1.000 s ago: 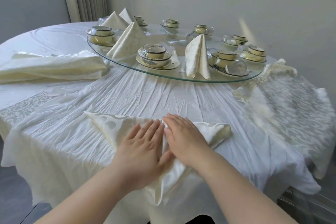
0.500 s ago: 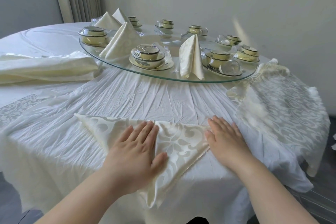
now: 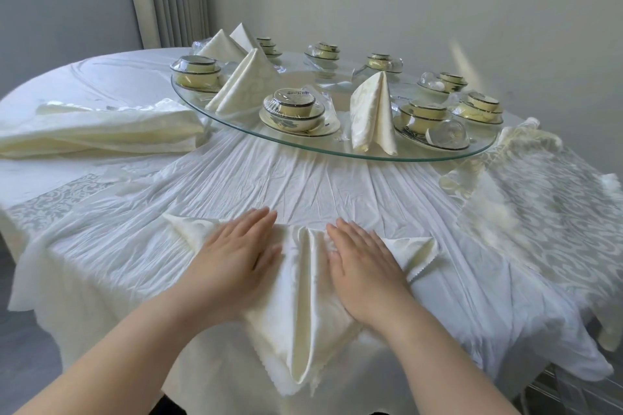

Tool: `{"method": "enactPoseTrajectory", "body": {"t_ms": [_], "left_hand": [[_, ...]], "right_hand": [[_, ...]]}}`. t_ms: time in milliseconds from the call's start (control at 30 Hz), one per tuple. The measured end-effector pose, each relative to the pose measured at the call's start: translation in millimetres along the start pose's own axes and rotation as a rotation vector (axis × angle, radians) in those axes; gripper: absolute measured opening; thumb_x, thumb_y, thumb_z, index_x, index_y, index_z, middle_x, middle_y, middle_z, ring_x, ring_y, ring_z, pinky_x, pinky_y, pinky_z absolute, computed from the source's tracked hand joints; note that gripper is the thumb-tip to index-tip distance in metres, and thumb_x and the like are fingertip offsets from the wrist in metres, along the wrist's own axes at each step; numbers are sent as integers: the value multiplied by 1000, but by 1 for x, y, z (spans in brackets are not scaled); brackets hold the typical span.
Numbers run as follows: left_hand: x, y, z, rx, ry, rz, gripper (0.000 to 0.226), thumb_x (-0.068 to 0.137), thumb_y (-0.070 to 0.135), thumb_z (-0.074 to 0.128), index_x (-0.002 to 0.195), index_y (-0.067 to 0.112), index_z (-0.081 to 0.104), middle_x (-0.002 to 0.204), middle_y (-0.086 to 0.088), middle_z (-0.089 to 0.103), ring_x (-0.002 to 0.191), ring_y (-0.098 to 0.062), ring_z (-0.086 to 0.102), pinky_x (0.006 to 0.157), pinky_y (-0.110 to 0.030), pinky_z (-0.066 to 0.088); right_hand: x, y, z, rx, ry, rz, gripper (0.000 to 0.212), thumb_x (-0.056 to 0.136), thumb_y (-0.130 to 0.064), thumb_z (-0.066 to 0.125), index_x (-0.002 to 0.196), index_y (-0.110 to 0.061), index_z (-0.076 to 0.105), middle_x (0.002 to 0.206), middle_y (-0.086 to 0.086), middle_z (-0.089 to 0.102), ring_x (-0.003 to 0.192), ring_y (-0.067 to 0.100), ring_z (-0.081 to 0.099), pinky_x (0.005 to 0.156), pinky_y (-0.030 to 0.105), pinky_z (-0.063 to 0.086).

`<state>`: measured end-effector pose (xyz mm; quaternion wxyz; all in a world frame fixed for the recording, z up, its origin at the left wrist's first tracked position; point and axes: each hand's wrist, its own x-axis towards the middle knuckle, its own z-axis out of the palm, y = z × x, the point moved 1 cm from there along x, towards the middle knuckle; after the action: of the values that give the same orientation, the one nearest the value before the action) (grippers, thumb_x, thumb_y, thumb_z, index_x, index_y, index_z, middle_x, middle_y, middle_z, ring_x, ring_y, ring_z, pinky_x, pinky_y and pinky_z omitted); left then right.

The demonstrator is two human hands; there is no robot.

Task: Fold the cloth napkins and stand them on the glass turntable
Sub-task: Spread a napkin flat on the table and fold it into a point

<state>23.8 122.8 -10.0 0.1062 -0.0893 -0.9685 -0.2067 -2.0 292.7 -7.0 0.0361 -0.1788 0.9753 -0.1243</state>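
1. Since half a second ago, our right hand (image 3: 364, 266) has come in from the outer right corner and brought that side with it. The right flap now lies folded to the centre line. Our left hand (image 3: 236, 253) sits much where it was, on the left flap.
2. Both hands are flat, fingers straight, palms pressing down. Neither grips anything.
3. The napkin (image 3: 303, 313) lies at the near edge of the worktop (image 3: 269, 178). It's a kite shape, point toward us, seam running between our hands. A small tail of the right flap sticks out past the right hand.
4. Handling, our judgement: light, soft cloth with a slight sheen. It probably slides on the tablecloth, and creases likely relax unless pressed. It has no stiffness of its own, so it stands only on its folds.
5. Where to hold: we'd pinch at folded edges, all layers together, with one palm kept on the seam so the flaps don't open. To lift, we'd take the spine fold, never a loose corner.
6. Target is the glass turntable (image 3: 424, 158), well apart from the napkin. Four standing napkins (image 3: 371, 114) are already there among film-wrapped bowl sets (image 3: 293, 111). The crockery is fragile, so we'd set down gently.
7. Spare napkins (image 3: 101, 131) wait at the left.
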Motion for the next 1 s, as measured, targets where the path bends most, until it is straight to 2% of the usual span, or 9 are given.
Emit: {"method": "enactPoseTrajectory", "body": {"t_ms": [67, 200, 333, 433, 567, 633, 733, 833, 1000], "left_hand": [[-2, -8, 4, 127, -78, -40, 128, 33, 81, -26, 147, 28, 2, 153, 17, 2, 140, 0, -3, 97, -7, -13], [0, -23, -4, 151, -112, -79, 111, 44, 65, -19, 147, 29, 0, 154, 16, -1, 140, 0, -5, 106, -15, -8], [6, -39, -16, 113, -94, -124, 87, 66, 60, 0, 143, 28, 23, 151, 13, 19, 139, -5, 15, 107, -17, 5], [16, -48, -29, 116, -122, -87, 88, 61, 69, 11, 126, 28, 53, 134, 9, 48, 123, -14, 43, 100, -25, 27], [32, -48, -45, 72, -320, -165, 5, 83, 43, 55, 84, 39, 53, 92, 17, 53, 89, -11, 51, 78, -23, 36], [42, -46, -46, 99, -423, -153, 14, 83, 29, 62, 81, 35, 50, 82, 17, 48, 79, -10, 49, 70, -23, 40], [51, -40, -50, 199, -535, -203, 13, 83, 31, 64, 82, 27, 51, 78, 11, 48, 70, -9, 46, 57, -18, 36], [52, -38, -54, 214, -571, -203, 22, 83, 32, 64, 68, 27, 48, 70, 9, 47, 60, -6, 42, 51, -17, 31], [51, -37, -77, 154, -256, -154, 28, 82, 27, 66, 65, 28, 44, 71, 6, 49, 66, -13, 44, 54, -23, 33]], "right_hand": [[0, -1, 0, 1, -9, 5, 48, 101, -27, 14, 147, -24, 4, 155, -9, -6, 141, 3, -8, 110, 22, -12], [-1, 0, -1, 1, 1, 7, 48, 101, -27, 14, 147, -24, 3, 155, -9, -6, 141, 3, -8, 111, 22, -12], [0, 0, -2, 38, 7, -11, 47, 101, -26, 20, 147, -23, 11, 155, -8, 4, 141, 4, 0, 112, 22, -7], [-2, 4, -19, 72, 23, -15, 45, 99, -20, 33, 143, -21, 27, 149, -6, 28, 137, 10, 22, 111, 22, 10], [2, 16, -50, 57, -57, 96, 42, 91, -17, 49, 132, -26, 43, 130, -9, 50, 116, 13, 43, 102, 23, 27], [7, 18, -58, 24, -176, 120, 40, 88, -21, 56, 127, -25, 46, 124, -9, 50, 100, 12, 40, 100, 24, 25], [17, 19, -65, -34, -317, 128, 38, 85, -26, 61, 121, -21, 49, 109, -7, 47, 96, 11, 37, 94, 26, 28], [24, 20, -67, -24, -385, 121, 22, 84, -26, 63, 104, -19, 56, 93, -9, 51, 89, 12, 48, 70, 20, 38], [28, 22, -83, 96, -143, 69, 19, 80, -23, 67, 73, -17, 50, 68, -4, 46, 71, 16, 43, 61, 26, 32]]}}
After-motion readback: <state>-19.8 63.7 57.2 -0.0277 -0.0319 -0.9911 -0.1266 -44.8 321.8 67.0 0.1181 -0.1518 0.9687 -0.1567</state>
